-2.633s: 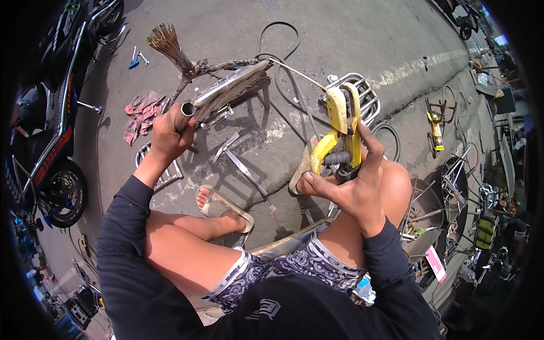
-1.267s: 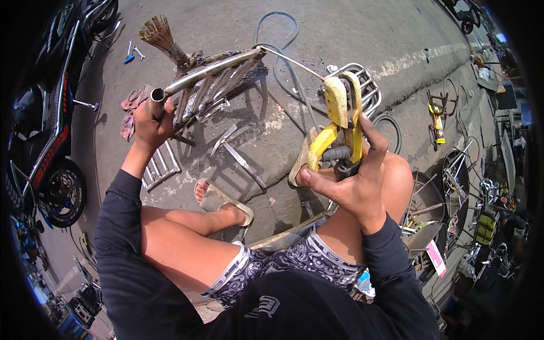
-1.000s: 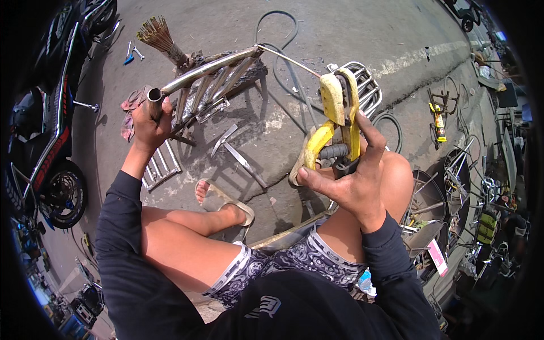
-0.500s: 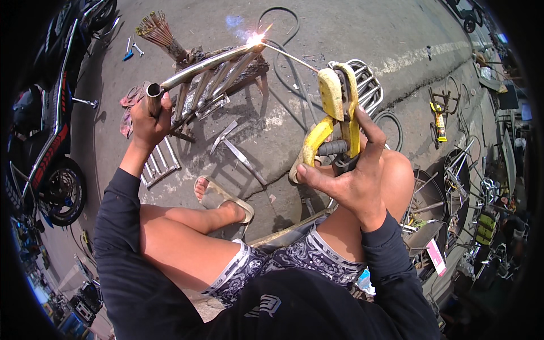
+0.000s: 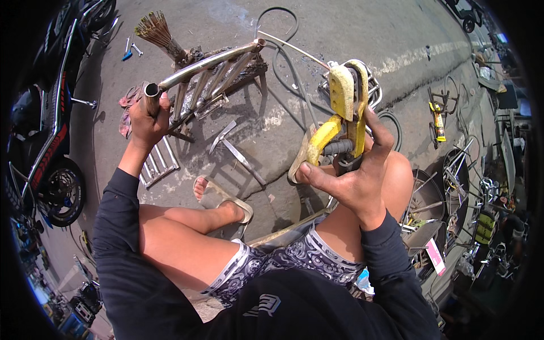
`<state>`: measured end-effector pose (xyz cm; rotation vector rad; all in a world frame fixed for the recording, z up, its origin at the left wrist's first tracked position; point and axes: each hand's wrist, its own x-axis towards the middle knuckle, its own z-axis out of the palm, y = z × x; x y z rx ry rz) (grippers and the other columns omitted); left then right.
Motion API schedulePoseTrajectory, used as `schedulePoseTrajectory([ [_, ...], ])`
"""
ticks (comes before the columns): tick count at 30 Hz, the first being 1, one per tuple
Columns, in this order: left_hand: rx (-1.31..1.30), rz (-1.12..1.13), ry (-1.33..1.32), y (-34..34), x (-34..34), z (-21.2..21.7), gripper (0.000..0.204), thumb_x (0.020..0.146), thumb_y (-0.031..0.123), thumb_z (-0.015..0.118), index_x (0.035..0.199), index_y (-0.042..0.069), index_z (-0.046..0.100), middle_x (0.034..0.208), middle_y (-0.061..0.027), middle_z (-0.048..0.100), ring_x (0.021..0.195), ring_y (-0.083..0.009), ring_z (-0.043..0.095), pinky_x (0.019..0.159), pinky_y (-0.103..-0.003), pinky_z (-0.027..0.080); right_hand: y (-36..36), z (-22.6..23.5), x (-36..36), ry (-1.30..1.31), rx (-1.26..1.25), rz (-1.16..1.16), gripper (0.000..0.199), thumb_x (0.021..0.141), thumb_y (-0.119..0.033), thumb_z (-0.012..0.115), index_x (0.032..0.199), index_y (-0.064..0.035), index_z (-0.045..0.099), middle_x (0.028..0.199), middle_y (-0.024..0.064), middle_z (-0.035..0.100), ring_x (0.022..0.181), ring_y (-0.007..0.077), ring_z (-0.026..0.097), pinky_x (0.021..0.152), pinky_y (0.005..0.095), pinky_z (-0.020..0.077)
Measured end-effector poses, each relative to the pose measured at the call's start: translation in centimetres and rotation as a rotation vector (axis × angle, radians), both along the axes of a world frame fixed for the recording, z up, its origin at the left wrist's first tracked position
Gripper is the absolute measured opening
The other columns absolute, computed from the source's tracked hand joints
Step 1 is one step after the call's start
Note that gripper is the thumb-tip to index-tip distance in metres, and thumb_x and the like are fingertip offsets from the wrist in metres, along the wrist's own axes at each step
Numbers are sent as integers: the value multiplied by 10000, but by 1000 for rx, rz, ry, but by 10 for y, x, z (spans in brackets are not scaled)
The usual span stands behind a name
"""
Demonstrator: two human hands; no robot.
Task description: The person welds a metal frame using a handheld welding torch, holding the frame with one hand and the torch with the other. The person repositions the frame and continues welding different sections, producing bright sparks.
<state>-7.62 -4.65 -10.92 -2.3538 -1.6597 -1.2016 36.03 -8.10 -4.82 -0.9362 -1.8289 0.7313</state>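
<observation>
Across the grey pavement [image 5: 368, 34], a bare metal frame [image 5: 201, 67] of tubes and crossbars is propped against a rough, dark stand [image 5: 253, 75], ahead and to the left. Its long upper tube is slanted, with the far corner pointed away. Since a hollow bore is shown at the near end, the frame can be judged fairly light for its length, stiff, and smooth enough to be turned in a loose grasp. It is best taken hold of at that near end, well apart from the browned far corner, which may be hot. Around the near tube, the left hand [image 5: 148, 122] is wrapped in a fist, and the tube's mouth is left bare above it.

Beside the right knee [image 5: 398, 170], a yellow clamp [image 5: 341, 107] is held in the right hand [image 5: 362, 187]; thumb and forefinger are spread along its lever and body, while the other fingers are hidden. It seems solid and somewhat top-heavy, best gripped low, by its handle. From its top, a thin rod [image 5: 294, 46] is pointed toward the far corner; it looks stiff but easily bent. Whether the frame is touched by its tip cannot be told from this angle.
</observation>
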Motion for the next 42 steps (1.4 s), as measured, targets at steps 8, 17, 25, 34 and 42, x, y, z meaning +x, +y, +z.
schedulePoseTrajectory([
  [8,35,-24,27,1,-2,0,110,1048,63,633,939,46,626,655,-70,556,601,-203,524,784,-361,474,-2,2,2,-71,-26,17,1165,732,-194,1002,1595,-86,227,1295,242,652,1120,282,725,945,400,623],
  [17,34,-36,6,1,0,3,51,1044,55,640,1005,26,658,673,-73,577,584,-199,530,682,-355,478,-1,5,3,-151,15,-25,1181,715,-223,1011,1588,-61,233,1276,230,657,1081,270,739,921,391,638],
  [25,-26,-15,-52,0,-3,0,68,1047,64,640,1039,3,669,730,-78,610,632,-188,567,624,-358,462,-1,3,1,-106,-17,-2,1172,716,-193,1009,1585,-61,233,1290,238,644,1096,269,732,925,395,635],
  [34,-11,-7,5,2,-13,-7,86,1051,83,645,1021,6,669,763,-84,631,654,-186,582,634,-344,476,0,0,3,-42,-31,11,1192,721,-148,1001,1600,-99,197,1302,246,636,1114,293,725,942,405,629],
  [42,17,-13,-12,2,-9,-2,139,1056,99,652,938,25,655,672,-55,585,590,-154,548,570,-342,447,-1,1,2,-92,-2,12,1179,712,-139,998,1595,-89,218,1302,244,646,1107,281,733,928,398,636],
])
